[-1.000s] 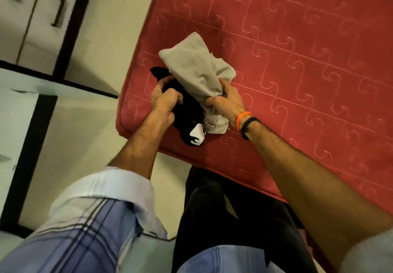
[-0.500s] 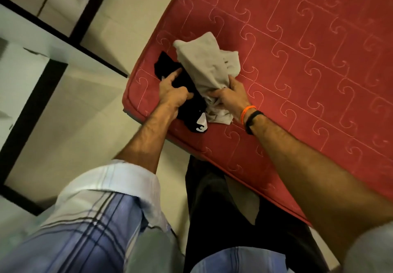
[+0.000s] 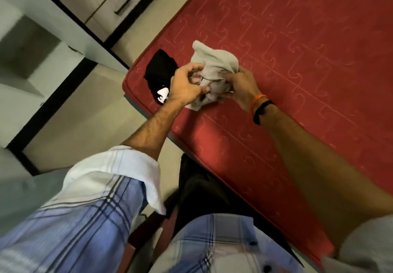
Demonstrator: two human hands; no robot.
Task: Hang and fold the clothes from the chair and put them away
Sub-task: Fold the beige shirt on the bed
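At far left stands a pale cabinet (image 3: 70,28) with dark edging and two drawer handles (image 3: 123,5), above a light tiled floor (image 3: 85,111). Next comes the near corner of a red mattress (image 3: 297,60), its cover stitched with a hooked line pattern. On that corner lies a black garment (image 3: 160,71) with a white printed mark (image 3: 162,96) at its near end — it rests flat on the mattress, partly covered by the person's left wrist.

The left hand (image 3: 185,85) reaches from a rolled-up blue-and-white checked sleeve (image 3: 102,198); its fingers are curled and its thumb and fingertips pinch the left edge of a bunched grey garment (image 3: 212,66). The grey garment sits on the mattress just right of the black one, crumpled between both hands, with its upper part standing above the knuckles. Whether the two garments touch under the left hand cannot be told.

The right hand (image 3: 242,87) grips the grey garment's right side — fingers curled into the cloth, thumb underneath. An orange band (image 3: 256,101) and a black band (image 3: 260,112) circle the right wrist. Below, the person's dark trousers (image 3: 208,189) press against the mattress edge.
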